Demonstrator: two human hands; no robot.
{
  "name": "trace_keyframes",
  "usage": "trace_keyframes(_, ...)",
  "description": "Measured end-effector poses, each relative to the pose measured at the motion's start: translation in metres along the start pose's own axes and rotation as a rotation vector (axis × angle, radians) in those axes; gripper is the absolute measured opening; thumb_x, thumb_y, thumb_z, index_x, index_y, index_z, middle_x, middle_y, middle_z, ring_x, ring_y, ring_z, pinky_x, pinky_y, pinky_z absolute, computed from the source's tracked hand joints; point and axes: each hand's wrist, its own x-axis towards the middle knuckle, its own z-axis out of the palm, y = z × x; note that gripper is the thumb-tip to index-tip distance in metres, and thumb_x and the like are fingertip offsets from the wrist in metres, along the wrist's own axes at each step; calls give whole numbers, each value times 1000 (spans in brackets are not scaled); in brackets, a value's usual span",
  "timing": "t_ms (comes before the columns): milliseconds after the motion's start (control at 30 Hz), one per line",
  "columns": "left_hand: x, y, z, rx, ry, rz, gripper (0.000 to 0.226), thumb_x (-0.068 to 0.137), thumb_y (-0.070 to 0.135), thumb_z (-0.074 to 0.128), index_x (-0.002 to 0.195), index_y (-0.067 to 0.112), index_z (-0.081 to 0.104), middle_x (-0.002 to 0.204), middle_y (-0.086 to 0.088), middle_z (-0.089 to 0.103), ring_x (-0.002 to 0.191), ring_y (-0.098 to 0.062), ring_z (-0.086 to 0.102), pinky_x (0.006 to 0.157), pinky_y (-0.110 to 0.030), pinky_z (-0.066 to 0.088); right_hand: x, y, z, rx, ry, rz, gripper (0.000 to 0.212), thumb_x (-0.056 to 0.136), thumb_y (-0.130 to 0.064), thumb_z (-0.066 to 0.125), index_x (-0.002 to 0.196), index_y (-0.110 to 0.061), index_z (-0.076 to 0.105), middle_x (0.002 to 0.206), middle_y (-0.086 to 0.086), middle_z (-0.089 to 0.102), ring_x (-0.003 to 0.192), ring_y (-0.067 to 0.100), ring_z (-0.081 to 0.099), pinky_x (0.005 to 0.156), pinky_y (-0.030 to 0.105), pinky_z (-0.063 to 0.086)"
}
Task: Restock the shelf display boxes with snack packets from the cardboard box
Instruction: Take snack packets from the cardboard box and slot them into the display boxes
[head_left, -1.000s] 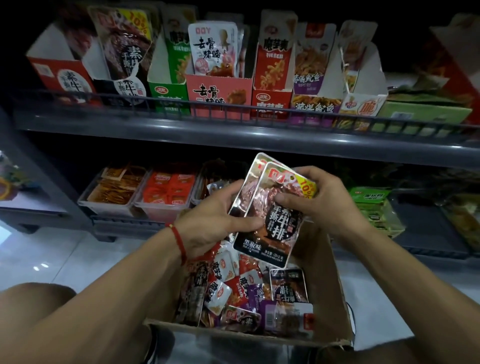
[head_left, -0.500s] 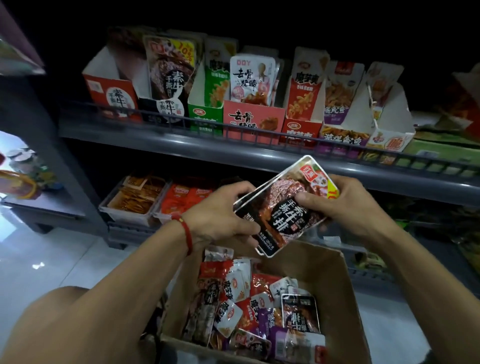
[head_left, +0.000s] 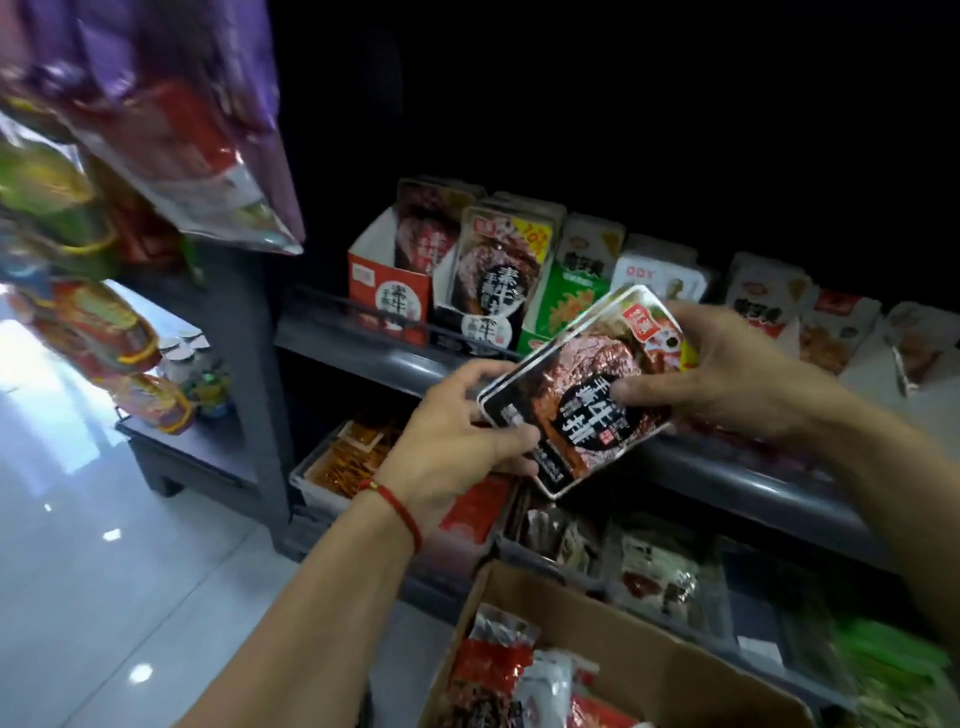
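While hanging bags (head_left: 156, 119) fill the frame at 10 o'clock, the left hand (head_left: 457, 436) grips the lower-left end of the packets (head_left: 582, 395), its fingers curled around the edge. These packets are held tilted at the centre, in front of the shelf (head_left: 363, 353). At 12 o'clock the display boxes (head_left: 389, 291) stand in a row. The right hand (head_left: 727, 374) pinches the packets' upper-right end, thumb on the front. At 6 o'clock the box (head_left: 649, 660) holds more packets.

Glossy pale tile floor (head_left: 78, 545) (bright glare at left); dark grey shelving upright (head_left: 254, 374); low grey side stand (head_left: 182, 447); blackness above shelf.
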Motion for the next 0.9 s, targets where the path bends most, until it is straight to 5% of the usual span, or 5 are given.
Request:
trace_keyframes(133, 10, 10, -17, -123, 301, 37, 44, 91, -2, 71, 124, 20, 53, 109, -16, 70, 102, -26, 71, 75, -33, 64, 49, -46, -6, -99, 136, -150, 40, 75, -23, 80, 111, -26, 62, 96, -7, 73, 84, 3, 72, 67, 19, 60)
trace_keyframes(267, 16, 11, -37, -154, 476, 30, 29, 96, 5, 65, 119, 19, 55, 106, -10, 67, 100, -26, 70, 76, -33, 61, 98, -80, -20, -363, 259, -247, 53, 83, -24, 78, 130, -16, 56, 118, -1, 66, 104, 16, 66, 87, 37, 58)
trace_keyframes(400, 19, 14, -46, -218, 523, 13, 26, 97, 4, 63, 117, 19, 55, 102, -10, 65, 84, -20, 66, 68, -30, 59, 134, -99, -27, -570, 258, -298, 59, 83, -30, 78, 135, -13, 55, 137, 10, 60, 126, 28, 56, 105, 48, 48)
trace_keyframes(633, 17, 18, -49, -296, 543, -12, 26, 97, 5, 64, 119, 17, 57, 116, -18, 68, 94, -29, 72, 60, -26, 62, 170, -103, -10, -800, 161, -215, 74, 77, -32, 85, 139, -12, 50, 136, 12, 59, 124, 33, 56, 93, 33, 42)
trace_keyframes(900, 15, 16, -46, -318, 524, -48, 31, 95, 3, 66, 123, 14, 57, 116, -15, 66, 84, -24, 71, 61, -28, 63, 184, -67, 31, -916, 226, -175, 77, 75, -37, 87, 139, -18, 48, 135, 14, 57, 123, 36, 53, 88, 40, 47)
